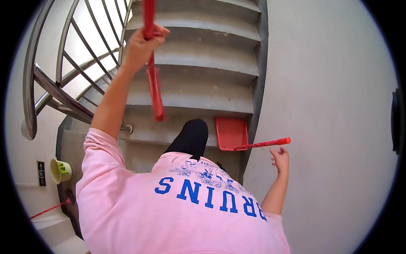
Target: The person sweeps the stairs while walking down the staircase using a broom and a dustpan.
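My left hand (pixel 144 44), raised over the stairs at the upper left, is closed around the red handle of a broom (pixel 155 95). The broom's narrow red head with bristles hangs down below the hand, and the handle's upper end runs out of view. At the right, a red dustpan (pixel 231 131) sits on a lower step against the wall side. Its long handle slants toward my right hand (pixel 280 160), which is just below the handle's end. The fingers there are loosely bent and apart, holding nothing.
Grey stairs (pixel 194 86) rise ahead, with a metal handrail (pixel 63 95) on the left and a pale wall (pixel 330 84) on the right. At lower left stand a cream bucket (pixel 55 171) with a green cloth (pixel 63 168) and a thin red stick (pixel 48 209).
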### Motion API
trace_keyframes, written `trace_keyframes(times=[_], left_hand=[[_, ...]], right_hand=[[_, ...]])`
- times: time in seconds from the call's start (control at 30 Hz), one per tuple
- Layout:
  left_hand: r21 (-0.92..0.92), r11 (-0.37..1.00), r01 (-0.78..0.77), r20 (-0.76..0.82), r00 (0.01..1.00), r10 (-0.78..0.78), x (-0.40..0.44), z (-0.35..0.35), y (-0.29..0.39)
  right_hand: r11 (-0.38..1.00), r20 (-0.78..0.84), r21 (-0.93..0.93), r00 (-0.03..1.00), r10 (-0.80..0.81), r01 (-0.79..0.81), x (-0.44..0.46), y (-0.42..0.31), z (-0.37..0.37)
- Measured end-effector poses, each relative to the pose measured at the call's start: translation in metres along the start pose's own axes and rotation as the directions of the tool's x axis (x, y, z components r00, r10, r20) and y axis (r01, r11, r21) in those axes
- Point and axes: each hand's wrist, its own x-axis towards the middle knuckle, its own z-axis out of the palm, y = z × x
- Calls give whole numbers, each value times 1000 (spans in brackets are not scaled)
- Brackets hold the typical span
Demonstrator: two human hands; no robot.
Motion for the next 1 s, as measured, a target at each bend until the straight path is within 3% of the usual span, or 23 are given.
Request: trace_keyframes(times=[0.07, 0.1, 0.17, 0.23, 0.3, 0.37, 0.43, 0.47, 0.5, 0.57, 0.6, 0.63, 0.67, 0.77, 0.87, 1.0], left_hand=[[-9, 999, 43, 106, 993, -42, -8, 14, -20], [-11, 998, 66, 160, 985, -63, -11, 21, -28], [160, 984, 76, 267, 956, -117, -22, 32, -40], [211, 970, 123, 351, 916, -193, -34, 54, -51], [412, 886, 212, 464, 788, -404, -42, 71, -59], [457, 873, -169, 569, 810, -141, -66, 89, -110], [535, 832, -144, 617, 740, -269, -88, 99, -115], [526, 835, -163, 634, 729, -257, -108, 102, -142], [518, 836, -182, 648, 721, -245, -124, 103, -168], [546, 836, -63, 555, 774, -304, -137, 101, -173], [542, 839, -48, 543, 782, -306, -143, 102, -178], [536, 844, -33, 535, 787, -309, -146, 102, -178], [509, 860, -41, 512, 817, -264, -147, 103, -178], [499, 866, -27, 592, 740, -318, -140, 110, -178], [477, 878, -43, 616, 729, -299, -146, 124, -173], [381, 918, -107, 578, 803, -146, -155, 154, -156]], right_hand=[[995, 5, -65, 998, 70, -70, -21, -6, -16], [998, 26, 35, 998, 54, -55, -30, -7, -21], [972, 61, 234, 998, 16, -30, -46, -17, -25], [919, 68, 364, 980, -187, 150, -51, -45, -25], [803, 24, 482, 911, -412, 351, -62, -85, -20], [606, -81, 570, 771, -631, 556, -73, -136, 1], [472, -91, 641, 670, -737, 606, -64, -160, 22], [402, -96, 672, 611, -786, 622, -62, -172, 32], [396, -154, 685, 653, -742, 612, -66, -186, 46], [494, -16, 693, 697, -716, 524, -68, -183, 66], [428, 67, 798, 645, -762, 423, -69, -184, 69], [407, 36, 812, 660, -750, 418, -72, -183, 69], [433, 18, 789, 688, -725, 435, -73, -180, 63], [481, -14, 746, 732, -681, 461, -79, -175, 54], [500, -54, 691, 728, -684, 521, -87, -171, 40], [482, -185, 616, 709, -680, 623, -100, -174, 12]])
